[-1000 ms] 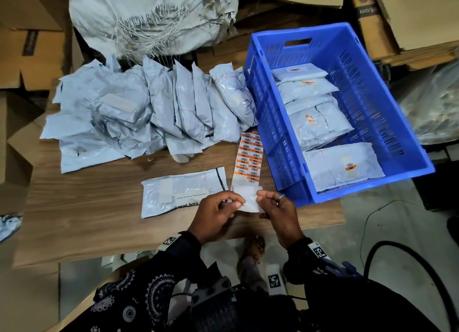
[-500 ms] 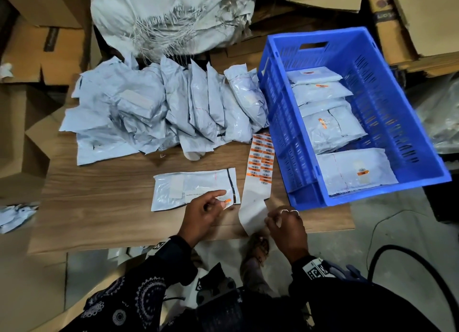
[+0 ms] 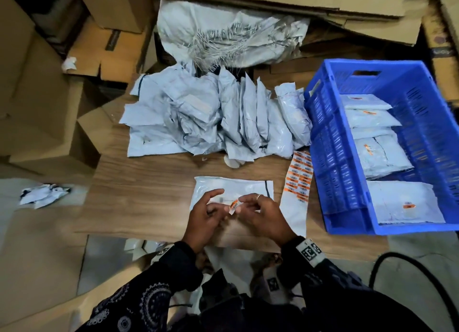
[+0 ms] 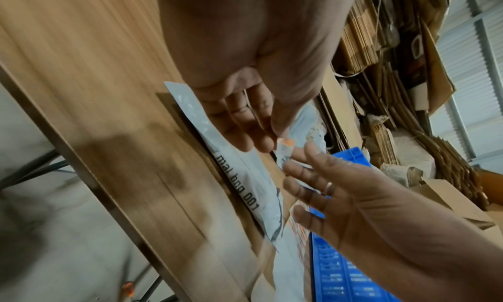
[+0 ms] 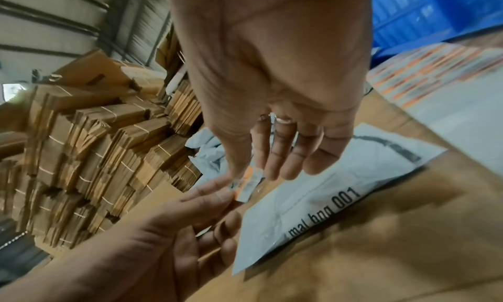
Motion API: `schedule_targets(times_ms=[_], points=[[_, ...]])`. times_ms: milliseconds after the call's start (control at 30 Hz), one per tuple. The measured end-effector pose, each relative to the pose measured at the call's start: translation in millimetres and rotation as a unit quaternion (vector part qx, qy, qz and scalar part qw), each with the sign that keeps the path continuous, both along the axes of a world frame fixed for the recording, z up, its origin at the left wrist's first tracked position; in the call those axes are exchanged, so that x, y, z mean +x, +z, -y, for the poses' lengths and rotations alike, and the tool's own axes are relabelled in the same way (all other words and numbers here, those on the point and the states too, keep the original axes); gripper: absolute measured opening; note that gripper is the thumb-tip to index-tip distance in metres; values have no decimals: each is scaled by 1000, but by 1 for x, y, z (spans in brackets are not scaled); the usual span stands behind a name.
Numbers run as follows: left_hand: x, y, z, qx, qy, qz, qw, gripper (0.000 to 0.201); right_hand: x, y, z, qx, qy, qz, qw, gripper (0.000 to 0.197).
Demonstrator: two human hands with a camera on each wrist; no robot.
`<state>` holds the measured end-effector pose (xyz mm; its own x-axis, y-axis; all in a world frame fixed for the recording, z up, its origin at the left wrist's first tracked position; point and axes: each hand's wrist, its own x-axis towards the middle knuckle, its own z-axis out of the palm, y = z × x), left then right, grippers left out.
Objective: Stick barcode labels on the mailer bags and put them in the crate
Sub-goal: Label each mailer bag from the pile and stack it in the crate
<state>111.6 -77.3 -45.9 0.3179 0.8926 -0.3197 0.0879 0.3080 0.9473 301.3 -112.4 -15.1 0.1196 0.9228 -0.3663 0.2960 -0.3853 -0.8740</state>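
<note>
The left hand point(image 3: 205, 217) and right hand point(image 3: 265, 216) meet low at the centre of the head view, each pinching one end of a small orange-and-white barcode label point(image 3: 234, 206) between thumb and fingertips, the other fingers loosely spread. The label hangs just above a flat grey mailer bag point(image 3: 244, 187) lying on the wooden worktop point(image 3: 139, 195). At 3 o'clock from the hands a label sheet point(image 3: 298, 177) lies beside the bag, its far end touching the blue crate point(image 3: 330, 158), where several labelled bags point(image 3: 407, 202) already lie. At 12 o'clock a heap of unlabelled bags point(image 3: 211, 118) covers the far worktop. Cardboard boxes point(image 3: 49, 108) stand at 9 to 10 o'clock.
</note>
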Motion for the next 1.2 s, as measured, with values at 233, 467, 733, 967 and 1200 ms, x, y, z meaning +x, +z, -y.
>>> schedule_targets(times_ms=[233, 467, 733, 967, 1200], points=[[-37, -8, -23, -39, 29, 33, 998, 43, -28, -19, -46, -38, 12, -71, 997, 3], [-56, -23, -41, -5, -11, -81, 997, 33, -33, -28, -96, -32, 100, 123, 987, 15], [-59, -32, -49, 260, -261, -375, 850, 55, -42, -34, -135, -70, 246, 250, 934, 14], [-54, -38, -53, 297, -320, -437, 786, 67, -42, -47, -142, -108, 221, 271, 931, 14], [-47, -36, -51, 296, -322, -460, 773, 67, -38, -62, -136, -88, 156, 266, 947, 12]])
